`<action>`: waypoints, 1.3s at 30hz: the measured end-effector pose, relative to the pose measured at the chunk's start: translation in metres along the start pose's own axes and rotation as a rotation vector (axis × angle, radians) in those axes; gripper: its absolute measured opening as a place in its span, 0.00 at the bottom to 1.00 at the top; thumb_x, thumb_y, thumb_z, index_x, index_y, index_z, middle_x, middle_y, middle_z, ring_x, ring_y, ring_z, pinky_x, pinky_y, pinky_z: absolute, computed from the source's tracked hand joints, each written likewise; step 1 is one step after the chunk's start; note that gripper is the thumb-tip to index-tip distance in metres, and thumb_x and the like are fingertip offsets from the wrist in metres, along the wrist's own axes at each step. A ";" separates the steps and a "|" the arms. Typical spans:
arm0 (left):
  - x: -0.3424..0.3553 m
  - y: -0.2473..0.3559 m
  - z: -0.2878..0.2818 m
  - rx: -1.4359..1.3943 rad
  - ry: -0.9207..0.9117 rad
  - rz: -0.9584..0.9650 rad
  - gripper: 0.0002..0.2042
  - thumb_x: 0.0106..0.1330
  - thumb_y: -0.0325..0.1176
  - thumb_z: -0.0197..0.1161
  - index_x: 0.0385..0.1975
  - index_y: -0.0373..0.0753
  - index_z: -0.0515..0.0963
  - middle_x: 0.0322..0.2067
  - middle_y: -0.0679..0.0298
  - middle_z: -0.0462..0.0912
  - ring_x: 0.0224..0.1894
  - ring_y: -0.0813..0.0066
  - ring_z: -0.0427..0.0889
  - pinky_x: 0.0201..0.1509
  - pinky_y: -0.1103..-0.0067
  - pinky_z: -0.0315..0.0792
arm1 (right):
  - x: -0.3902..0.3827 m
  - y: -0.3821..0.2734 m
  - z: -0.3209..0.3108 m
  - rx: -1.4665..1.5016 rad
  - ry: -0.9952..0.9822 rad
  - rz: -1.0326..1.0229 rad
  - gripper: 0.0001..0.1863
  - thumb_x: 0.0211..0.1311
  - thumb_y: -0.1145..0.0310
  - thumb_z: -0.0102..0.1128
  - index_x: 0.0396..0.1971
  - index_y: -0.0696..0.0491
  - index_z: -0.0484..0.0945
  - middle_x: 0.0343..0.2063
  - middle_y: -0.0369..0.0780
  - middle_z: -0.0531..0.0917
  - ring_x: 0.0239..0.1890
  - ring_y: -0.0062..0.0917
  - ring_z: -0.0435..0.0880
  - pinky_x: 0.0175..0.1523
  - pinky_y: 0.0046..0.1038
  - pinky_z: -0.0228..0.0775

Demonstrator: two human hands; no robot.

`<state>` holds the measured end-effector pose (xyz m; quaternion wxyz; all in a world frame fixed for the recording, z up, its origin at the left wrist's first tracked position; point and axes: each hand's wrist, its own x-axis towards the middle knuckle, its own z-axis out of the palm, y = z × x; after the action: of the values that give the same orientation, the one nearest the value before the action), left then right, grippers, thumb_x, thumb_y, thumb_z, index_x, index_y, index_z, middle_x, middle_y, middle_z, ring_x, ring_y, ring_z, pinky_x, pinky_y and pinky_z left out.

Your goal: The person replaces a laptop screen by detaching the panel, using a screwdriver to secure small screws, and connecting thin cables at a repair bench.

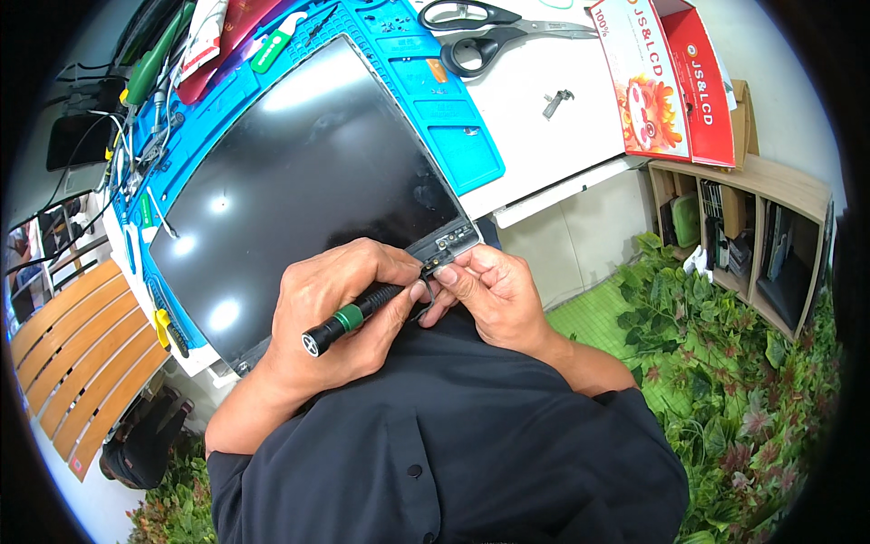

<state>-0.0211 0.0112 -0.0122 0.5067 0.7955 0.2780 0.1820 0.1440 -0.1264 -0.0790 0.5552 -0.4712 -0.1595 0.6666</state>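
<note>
My left hand [308, 308] is closed on a black pen-shaped tool [322, 337] with a green band, its fingertips at the lower right corner of a dark screen panel [281, 172]. My right hand [498, 299] pinches that same edge, beside small connectors and a circuit strip [450, 244], with a thin dark cable [429, 299] hanging between my fingers. The tool's tip is hidden by my fingers. The panel lies tilted on a blue work mat [471, 154], its near edge close to my body.
On the white bench [535, 136] lie scissors [467, 54], a small metal part [557, 102] and a red-and-white box [652, 91]. Tools and cables [154, 109] crowd the left. A wooden slatted seat [77, 363], a cubby shelf [743, 236] and leafy plants [725, 408] surround me.
</note>
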 end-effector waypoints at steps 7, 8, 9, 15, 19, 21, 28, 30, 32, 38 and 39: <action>0.003 0.000 -0.001 0.009 -0.027 -0.004 0.06 0.62 0.22 0.75 0.32 0.33 0.82 0.34 0.52 0.90 0.35 0.61 0.91 0.40 0.74 0.82 | 0.000 0.001 -0.001 0.012 -0.009 0.011 0.11 0.82 0.70 0.56 0.49 0.64 0.78 0.36 0.44 0.88 0.34 0.28 0.92 0.40 0.26 0.86; 0.003 0.000 -0.001 0.012 -0.025 0.001 0.06 0.62 0.22 0.75 0.33 0.33 0.82 0.34 0.52 0.90 0.35 0.61 0.91 0.40 0.74 0.82 | 0.000 0.001 -0.002 0.004 -0.016 0.016 0.11 0.82 0.70 0.56 0.49 0.64 0.78 0.37 0.44 0.88 0.35 0.27 0.91 0.40 0.26 0.86; 0.003 0.000 -0.001 0.017 -0.025 0.006 0.06 0.61 0.22 0.75 0.33 0.33 0.82 0.34 0.53 0.90 0.35 0.61 0.91 0.40 0.74 0.82 | -0.001 0.001 -0.003 -0.002 -0.024 0.021 0.11 0.82 0.70 0.56 0.50 0.64 0.78 0.37 0.44 0.88 0.35 0.27 0.91 0.40 0.26 0.86; 0.004 -0.001 0.009 0.054 0.060 0.139 0.08 0.59 0.20 0.76 0.34 0.34 0.83 0.34 0.53 0.90 0.35 0.61 0.91 0.40 0.72 0.82 | 0.001 -0.004 -0.004 0.038 -0.091 -0.009 0.11 0.81 0.72 0.57 0.53 0.64 0.76 0.41 0.44 0.88 0.36 0.25 0.91 0.41 0.24 0.86; 0.005 -0.001 0.013 0.044 0.072 0.143 0.10 0.56 0.17 0.75 0.34 0.34 0.81 0.34 0.53 0.88 0.36 0.56 0.90 0.42 0.70 0.82 | 0.000 -0.003 -0.003 0.076 -0.081 -0.011 0.11 0.81 0.72 0.58 0.54 0.64 0.76 0.43 0.44 0.88 0.36 0.24 0.90 0.42 0.24 0.86; 0.006 0.000 0.014 0.045 0.083 0.147 0.10 0.56 0.17 0.75 0.34 0.33 0.81 0.34 0.53 0.88 0.36 0.56 0.90 0.42 0.70 0.82 | -0.001 -0.004 -0.002 0.079 -0.068 0.002 0.12 0.81 0.72 0.58 0.54 0.64 0.76 0.43 0.44 0.88 0.36 0.24 0.90 0.42 0.24 0.86; 0.008 0.002 0.014 0.060 0.084 0.135 0.09 0.56 0.17 0.75 0.33 0.33 0.81 0.33 0.54 0.87 0.35 0.56 0.89 0.39 0.70 0.81 | 0.000 -0.002 -0.003 0.084 -0.063 0.004 0.12 0.80 0.71 0.59 0.53 0.63 0.77 0.43 0.44 0.89 0.36 0.25 0.91 0.40 0.24 0.86; 0.008 0.000 0.013 0.055 0.070 0.138 0.09 0.56 0.17 0.75 0.33 0.33 0.81 0.32 0.54 0.87 0.35 0.56 0.89 0.39 0.71 0.81 | -0.001 -0.002 -0.002 0.086 -0.056 0.010 0.12 0.80 0.71 0.59 0.53 0.63 0.77 0.43 0.44 0.90 0.35 0.25 0.91 0.40 0.24 0.86; 0.007 -0.002 0.012 0.043 0.058 0.140 0.09 0.56 0.17 0.74 0.32 0.33 0.80 0.32 0.54 0.87 0.34 0.57 0.89 0.38 0.71 0.80 | -0.001 -0.003 -0.001 0.036 -0.049 -0.001 0.12 0.81 0.70 0.59 0.52 0.63 0.78 0.42 0.44 0.90 0.35 0.24 0.91 0.40 0.23 0.85; 0.009 0.000 0.011 0.024 0.029 0.123 0.08 0.57 0.17 0.74 0.31 0.33 0.80 0.32 0.54 0.87 0.34 0.58 0.89 0.38 0.72 0.80 | -0.001 -0.003 0.000 -0.009 -0.045 -0.024 0.12 0.82 0.68 0.58 0.51 0.63 0.78 0.41 0.43 0.90 0.35 0.25 0.92 0.39 0.23 0.85; 0.009 0.000 0.011 0.030 0.026 0.125 0.08 0.58 0.17 0.74 0.31 0.33 0.80 0.33 0.53 0.88 0.34 0.59 0.89 0.39 0.72 0.80 | 0.000 -0.003 0.000 -0.016 -0.043 -0.028 0.12 0.82 0.68 0.58 0.51 0.63 0.78 0.41 0.43 0.90 0.35 0.25 0.92 0.39 0.24 0.85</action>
<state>-0.0081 0.0094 -0.0166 0.4787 0.8164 0.2371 0.2193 0.1456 -0.1257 -0.0766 0.5569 -0.4590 -0.1833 0.6675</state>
